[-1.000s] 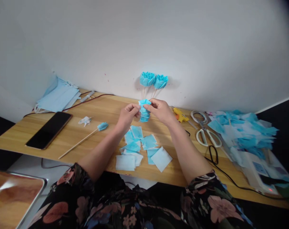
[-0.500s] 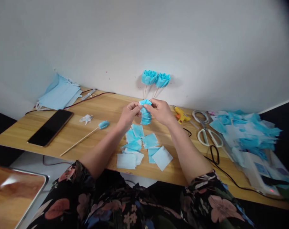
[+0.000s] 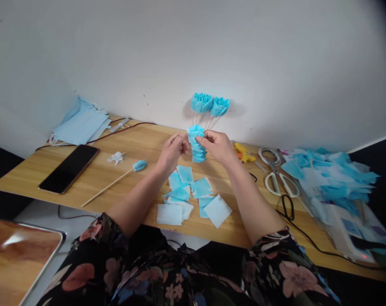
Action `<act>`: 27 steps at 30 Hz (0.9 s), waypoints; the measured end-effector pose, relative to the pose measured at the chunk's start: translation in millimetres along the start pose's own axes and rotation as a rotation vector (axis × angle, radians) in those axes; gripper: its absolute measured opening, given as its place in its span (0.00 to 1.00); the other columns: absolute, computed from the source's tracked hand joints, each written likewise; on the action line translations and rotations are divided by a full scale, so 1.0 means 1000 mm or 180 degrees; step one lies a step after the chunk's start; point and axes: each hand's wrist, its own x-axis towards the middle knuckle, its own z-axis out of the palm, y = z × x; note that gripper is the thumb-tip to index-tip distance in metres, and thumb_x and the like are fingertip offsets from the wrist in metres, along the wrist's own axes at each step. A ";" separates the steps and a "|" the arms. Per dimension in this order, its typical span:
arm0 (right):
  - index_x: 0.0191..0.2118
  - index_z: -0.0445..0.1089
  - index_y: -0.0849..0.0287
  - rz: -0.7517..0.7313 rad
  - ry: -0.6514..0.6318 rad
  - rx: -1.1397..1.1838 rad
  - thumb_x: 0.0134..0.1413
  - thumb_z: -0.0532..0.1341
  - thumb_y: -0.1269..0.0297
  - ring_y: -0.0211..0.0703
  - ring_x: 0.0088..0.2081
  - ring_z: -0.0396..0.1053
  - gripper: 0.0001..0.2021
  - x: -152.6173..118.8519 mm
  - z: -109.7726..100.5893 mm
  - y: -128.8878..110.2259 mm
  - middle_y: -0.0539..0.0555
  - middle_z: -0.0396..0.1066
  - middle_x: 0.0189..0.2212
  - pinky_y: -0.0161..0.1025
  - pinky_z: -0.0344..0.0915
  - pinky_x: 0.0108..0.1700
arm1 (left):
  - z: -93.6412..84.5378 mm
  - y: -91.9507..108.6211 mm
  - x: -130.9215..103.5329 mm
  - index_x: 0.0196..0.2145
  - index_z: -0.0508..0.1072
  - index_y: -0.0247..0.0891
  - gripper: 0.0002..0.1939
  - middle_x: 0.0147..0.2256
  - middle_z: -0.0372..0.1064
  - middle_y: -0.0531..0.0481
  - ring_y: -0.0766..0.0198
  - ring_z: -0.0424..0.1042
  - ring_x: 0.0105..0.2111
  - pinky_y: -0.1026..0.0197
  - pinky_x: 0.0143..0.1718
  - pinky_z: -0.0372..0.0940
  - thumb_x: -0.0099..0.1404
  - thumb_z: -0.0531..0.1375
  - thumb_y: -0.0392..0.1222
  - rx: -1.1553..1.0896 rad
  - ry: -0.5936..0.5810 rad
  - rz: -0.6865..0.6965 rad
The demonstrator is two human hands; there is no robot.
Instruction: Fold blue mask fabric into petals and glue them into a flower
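Observation:
My right hand (image 3: 217, 144) pinches a stack of pleated blue fabric petals (image 3: 198, 154), holding it upright above the table with the thumb across its front. Close by its left edge is my left hand (image 3: 176, 148), fingers curled and drawn together; what they hold, if anything, is hidden. Loose blue and white fabric squares (image 3: 169, 213) lie spread on the table below both hands. To the left rests a wooden stick (image 3: 107, 188) tipped with a small rolled blue bud (image 3: 140, 165). Two finished blue fabric flowers (image 3: 201, 103) on sticks lean against the wall behind.
At left are a phone (image 3: 69, 168), face masks (image 3: 81, 126) and a white scrap (image 3: 117, 157). Rightward lie a yellow glue gun (image 3: 245, 153), scissors (image 3: 280, 183), a tape roll (image 3: 269, 156), a heap of blue scraps (image 3: 331, 174) and a black cable (image 3: 307, 236).
My left hand has let go of the top petal and moved slightly away, its fingers curling. The stack now stands in my right hand alone, its top petal raised in line with the others.

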 end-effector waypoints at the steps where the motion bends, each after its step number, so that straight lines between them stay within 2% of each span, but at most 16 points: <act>1: 0.25 0.65 0.56 0.0008 0.0015 0.0024 0.50 0.65 0.45 0.37 0.27 0.57 0.19 0.000 0.000 0.000 0.47 0.61 0.22 0.37 0.56 0.30 | -0.001 -0.001 0.000 0.26 0.68 0.38 0.18 0.22 0.65 0.55 0.70 0.63 0.22 0.65 0.27 0.59 0.63 0.65 0.53 0.0070 -0.0042 -0.0017; 5: 0.24 0.63 0.56 -0.0068 0.0021 -0.0060 0.52 0.64 0.42 0.37 0.27 0.55 0.22 0.000 -0.002 -0.002 0.47 0.58 0.22 0.37 0.55 0.31 | -0.004 -0.006 0.002 0.25 0.68 0.37 0.18 0.21 0.65 0.55 0.72 0.62 0.22 0.66 0.28 0.59 0.58 0.70 0.51 0.0263 -0.0195 -0.0049; 8: 0.22 0.61 0.56 -0.0167 0.0017 -0.0075 0.56 0.59 0.38 0.38 0.28 0.55 0.26 -0.001 -0.003 -0.003 0.48 0.57 0.22 0.38 0.55 0.32 | -0.005 -0.007 0.002 0.24 0.68 0.38 0.18 0.20 0.65 0.56 0.72 0.62 0.22 0.66 0.28 0.58 0.57 0.70 0.50 0.0298 -0.0140 -0.0024; 10: 0.23 0.61 0.56 -0.0138 -0.0046 -0.0072 0.56 0.59 0.37 0.38 0.29 0.56 0.27 -0.001 -0.003 -0.003 0.48 0.58 0.22 0.38 0.56 0.32 | -0.004 -0.005 0.002 0.24 0.68 0.38 0.18 0.20 0.64 0.56 0.71 0.61 0.22 0.66 0.28 0.58 0.57 0.70 0.50 0.0339 -0.0097 -0.0007; 14: 0.25 0.64 0.57 -0.0025 -0.0180 -0.0135 0.50 0.65 0.41 0.37 0.28 0.56 0.22 -0.001 -0.001 0.000 0.47 0.60 0.23 0.36 0.56 0.31 | -0.001 0.000 -0.001 0.23 0.67 0.37 0.17 0.19 0.63 0.56 0.72 0.60 0.22 0.66 0.28 0.57 0.58 0.70 0.47 0.0506 -0.0035 0.0025; 20: 0.24 0.62 0.56 -0.0179 -0.0017 -0.0584 0.52 0.63 0.45 0.38 0.27 0.56 0.20 -0.003 0.002 -0.002 0.48 0.59 0.22 0.37 0.54 0.30 | 0.001 0.002 -0.001 0.23 0.67 0.37 0.14 0.19 0.62 0.57 0.72 0.60 0.22 0.66 0.27 0.55 0.59 0.68 0.41 0.0715 0.0028 0.0102; 24: 0.23 0.58 0.55 -0.0120 -0.0073 -0.0336 0.55 0.58 0.36 0.37 0.27 0.54 0.27 -0.002 0.002 -0.001 0.48 0.56 0.21 0.38 0.54 0.30 | -0.003 -0.001 0.001 0.23 0.68 0.37 0.14 0.20 0.63 0.56 0.71 0.61 0.23 0.66 0.29 0.57 0.59 0.68 0.44 0.0545 0.0034 0.0118; 27: 0.22 0.60 0.56 -0.0092 -0.0106 -0.0084 0.56 0.53 0.29 0.39 0.29 0.58 0.32 0.000 -0.001 0.001 0.50 0.60 0.22 0.39 0.58 0.34 | -0.006 -0.003 0.003 0.22 0.67 0.38 0.16 0.20 0.63 0.56 0.71 0.61 0.22 0.65 0.29 0.58 0.58 0.68 0.46 0.0314 0.0047 0.0043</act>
